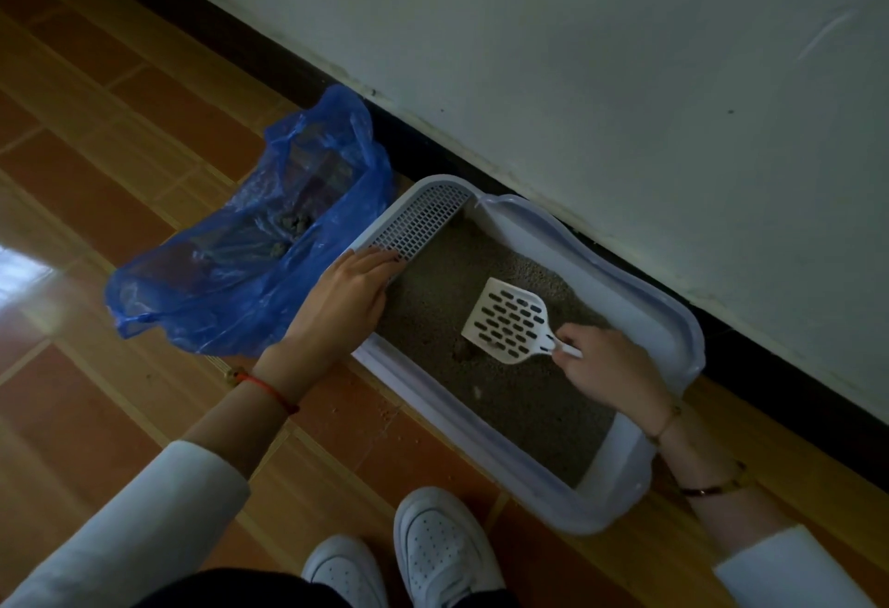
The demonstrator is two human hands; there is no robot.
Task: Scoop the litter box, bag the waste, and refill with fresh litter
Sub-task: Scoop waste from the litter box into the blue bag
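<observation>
Clearly mid-scoop, head view: the right hand [608,367] pinches the white scoop [505,321] handle, blade low over grey litter in the litter box [673,319] by the wall; the left hand [344,302] lies spread, bracing the rim. The blue bag [231,270] just beside the box already holds clumps; bagging looks unfinished, and no fresh litter is visible.

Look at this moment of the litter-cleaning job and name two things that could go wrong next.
1. The blue bag lies slumped on the floor beside the litter box, with no hand holding it open, so waste carried across on the scoop could spill.
2. The right hand pinches only the end of the scoop's handle, so a loaded scoop may tip.
</observation>
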